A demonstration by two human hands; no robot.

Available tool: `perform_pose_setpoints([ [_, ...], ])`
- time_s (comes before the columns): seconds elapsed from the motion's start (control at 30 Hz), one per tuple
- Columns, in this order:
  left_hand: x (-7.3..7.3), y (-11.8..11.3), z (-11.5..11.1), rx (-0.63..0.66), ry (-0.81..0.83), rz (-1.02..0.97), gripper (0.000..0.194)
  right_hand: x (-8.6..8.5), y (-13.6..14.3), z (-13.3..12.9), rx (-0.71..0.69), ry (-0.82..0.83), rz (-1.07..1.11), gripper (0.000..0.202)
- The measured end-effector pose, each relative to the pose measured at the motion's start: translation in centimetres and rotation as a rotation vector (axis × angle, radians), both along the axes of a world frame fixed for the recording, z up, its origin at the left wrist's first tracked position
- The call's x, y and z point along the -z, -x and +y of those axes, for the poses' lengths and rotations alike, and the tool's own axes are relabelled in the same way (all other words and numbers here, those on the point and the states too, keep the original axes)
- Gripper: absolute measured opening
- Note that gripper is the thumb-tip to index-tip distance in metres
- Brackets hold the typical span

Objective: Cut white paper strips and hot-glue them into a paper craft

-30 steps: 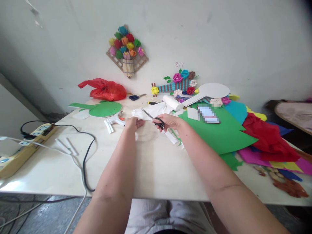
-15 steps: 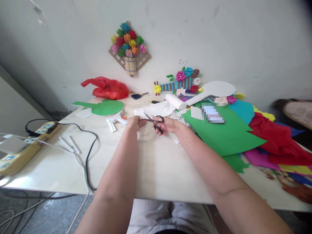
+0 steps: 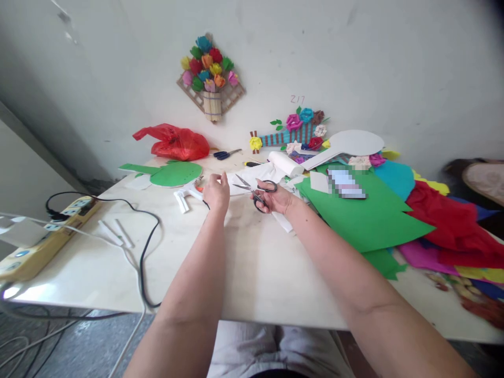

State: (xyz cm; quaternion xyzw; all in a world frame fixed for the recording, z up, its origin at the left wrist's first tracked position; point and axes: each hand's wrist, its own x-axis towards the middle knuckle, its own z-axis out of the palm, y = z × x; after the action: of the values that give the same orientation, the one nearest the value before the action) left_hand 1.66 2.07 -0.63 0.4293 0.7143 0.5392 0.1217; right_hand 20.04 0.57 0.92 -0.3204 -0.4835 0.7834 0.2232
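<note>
Black-handled scissors (image 3: 244,185) are in my right hand (image 3: 271,198), fingers through the loops, blades parted and pointing left. To their left my left hand (image 3: 216,192) is raised over the table with its fingers curled in; whatever it may hold is hidden. A white glue gun (image 3: 192,191) lies just left of that hand and partly behind it. White crepe paper (image 3: 258,172) and its roll (image 3: 286,164) lie beyond both hands. A white paper strip (image 3: 282,222) rests under my right wrist.
Green sheets (image 3: 366,220) with a phone (image 3: 346,184) on them cover the right side, beside red crepe paper (image 3: 452,226). A green paddle-shaped board (image 3: 177,173), red plastic bag (image 3: 179,144) and pliers-like dark-handled tool (image 3: 222,155) lie behind. A power strip (image 3: 51,239) and cords occupy the left.
My left hand has drawn back leftward and up from the scissor blades, its fingers now curled. The scissors have shifted slightly right and their blades are spread wider.
</note>
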Motion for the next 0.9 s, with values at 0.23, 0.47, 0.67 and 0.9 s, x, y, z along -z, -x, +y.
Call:
perform_pose_setpoints([
  [0.23, 1.3, -0.4, 1.4, 0.378, -0.296, -0.631, 0.041, 0.9, 0.0, 0.0, -0.006, -0.053, 0.161, 0.054],
  [0.47, 1.1, -2.2, 0.4, 0.804, -0.102, -1.170, 0.039, 1.1, 0.6, -0.3, 0.009, -0.107, 0.147, 0.056],
  [0.67, 1.1, -2.7, -0.4, 0.938, -0.073, -1.121, 0.024, 1.6, 1.3, -0.5, 0.060, -0.135, 0.235, 0.049],
  [0.9, 1.1, -2.7, 0.2, 0.894, -0.118, -1.115, 0.015, 1.9, 1.3, -0.3, 0.003, -0.113, 0.194, 0.057],
])
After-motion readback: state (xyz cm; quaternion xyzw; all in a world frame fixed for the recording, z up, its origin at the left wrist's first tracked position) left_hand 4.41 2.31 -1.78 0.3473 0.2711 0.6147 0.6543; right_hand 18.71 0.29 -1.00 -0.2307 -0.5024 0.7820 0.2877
